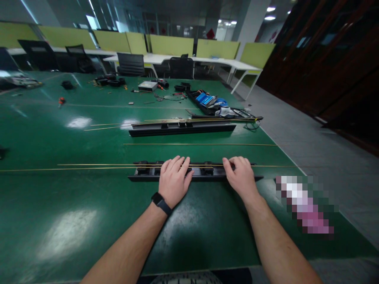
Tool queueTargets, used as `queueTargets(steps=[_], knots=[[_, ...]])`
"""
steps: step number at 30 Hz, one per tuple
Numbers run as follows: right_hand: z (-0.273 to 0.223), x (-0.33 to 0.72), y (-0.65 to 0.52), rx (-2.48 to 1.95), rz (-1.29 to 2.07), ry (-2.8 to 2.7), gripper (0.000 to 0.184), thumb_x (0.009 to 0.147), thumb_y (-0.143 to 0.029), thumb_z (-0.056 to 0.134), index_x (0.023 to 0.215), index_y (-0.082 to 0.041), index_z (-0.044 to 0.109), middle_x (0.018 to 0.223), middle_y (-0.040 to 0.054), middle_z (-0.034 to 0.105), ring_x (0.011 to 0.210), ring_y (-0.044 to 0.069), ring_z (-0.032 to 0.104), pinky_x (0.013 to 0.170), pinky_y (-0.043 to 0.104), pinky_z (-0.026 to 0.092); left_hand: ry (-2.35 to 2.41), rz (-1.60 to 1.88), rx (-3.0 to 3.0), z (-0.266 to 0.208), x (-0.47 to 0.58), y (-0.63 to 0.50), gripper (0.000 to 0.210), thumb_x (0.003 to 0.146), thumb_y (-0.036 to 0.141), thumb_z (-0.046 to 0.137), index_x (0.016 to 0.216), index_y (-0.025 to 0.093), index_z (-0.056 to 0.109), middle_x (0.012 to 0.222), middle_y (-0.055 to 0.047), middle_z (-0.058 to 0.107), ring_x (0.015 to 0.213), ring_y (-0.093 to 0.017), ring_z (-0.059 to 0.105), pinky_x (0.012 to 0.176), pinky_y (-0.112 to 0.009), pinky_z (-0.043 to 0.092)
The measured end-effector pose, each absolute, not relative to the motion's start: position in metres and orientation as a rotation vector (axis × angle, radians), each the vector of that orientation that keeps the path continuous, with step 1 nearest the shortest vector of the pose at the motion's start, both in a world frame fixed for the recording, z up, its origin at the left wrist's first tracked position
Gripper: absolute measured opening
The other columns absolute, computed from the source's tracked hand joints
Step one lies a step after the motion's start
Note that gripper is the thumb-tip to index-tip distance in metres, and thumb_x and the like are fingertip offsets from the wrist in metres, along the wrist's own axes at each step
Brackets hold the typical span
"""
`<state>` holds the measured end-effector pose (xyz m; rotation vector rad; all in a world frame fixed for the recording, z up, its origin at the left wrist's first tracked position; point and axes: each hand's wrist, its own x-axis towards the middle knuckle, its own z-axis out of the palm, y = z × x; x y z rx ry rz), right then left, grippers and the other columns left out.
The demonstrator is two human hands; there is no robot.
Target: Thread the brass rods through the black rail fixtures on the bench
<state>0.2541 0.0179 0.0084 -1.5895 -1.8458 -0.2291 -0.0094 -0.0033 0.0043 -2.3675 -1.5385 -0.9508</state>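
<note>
A long black channel (204,178) lies crosswise on the green table, with dark blocks inside it, such as the block (208,168). Thin brass-coloured rods (94,166) run along it and stick out well past its left end; one also extends to the right. My left hand (175,179) rests over the channel and rods, its fingers stretched out and slightly spread. Further right, my right hand (241,177) bends its fingers over the channel's back edge, the thumb held apart from them. Whatever lies under those right fingers is hidden.
Behind lies a second black channel (182,129) with rods along it; a single rod (201,144) lies between the two. A black tray (198,101) holds blue packs. A white box (147,86) and small tools sit farther back. A blurred pink patch (308,209) is at right.
</note>
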Motion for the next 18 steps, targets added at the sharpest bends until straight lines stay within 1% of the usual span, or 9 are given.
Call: queueTargets(steps=[12,18], knots=[[0.0062,0.2590,0.0203,-1.659,-0.312,-1.856,0.041,0.105,-0.046,0.042,0.071,-0.025,0.049,0.076,0.0066,0.058,0.079,0.023,0.048,0.079,0.039,0.037,-1.535,-0.962,-2.376,0.0056,-0.0092,-0.0039,0.042,0.102,0.038,0.053,0.139,0.020,0.061,0.134,-0.011,0.070,0.133,-0.028,0.058,0.114,-0.049,0.037],[0.0080,0.2550,0.0172,-1.603,-0.230,-1.852,0.036,0.104,-0.046,0.046,0.076,-0.024,0.053,0.080,0.0056,0.062,0.081,0.022,0.051,0.080,0.038,0.038,-1.546,-0.957,-2.376,0.0045,-0.0092,-0.0042,0.041,0.103,0.039,0.052,0.139,0.020,0.061,0.135,-0.011,0.069,0.134,-0.029,0.058,0.115,-0.049,0.037]])
